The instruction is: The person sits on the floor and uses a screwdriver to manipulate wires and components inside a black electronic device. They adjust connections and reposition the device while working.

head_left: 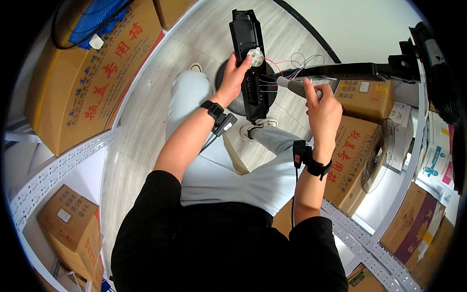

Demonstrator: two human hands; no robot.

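Observation:
My left hand (pixel 234 80) is wrapped round the edge of a long black plastic housing (pixel 246 36), held upright over the floor. The thumb rests by a clear round part (pixel 255 57) on the housing, from which thin red wires run to the right. Lower on the housing is a row of black openings, with more wires leaving its side. My right hand (pixel 322 104) grips a grey cylindrical tool (pixel 296 87) whose lighter tip points at the wires beside the housing. What that tip touches is too small to tell.
Behind the housing stands a dark round base (pixel 236 104) on the floor. A black pole (pixel 340 71) reaches from the right toward the wires (pixel 295 73). Cardboard boxes (pixel 104 82) sit on shelving at both sides; a round wire fan guard (pixel 379 155) leans at right.

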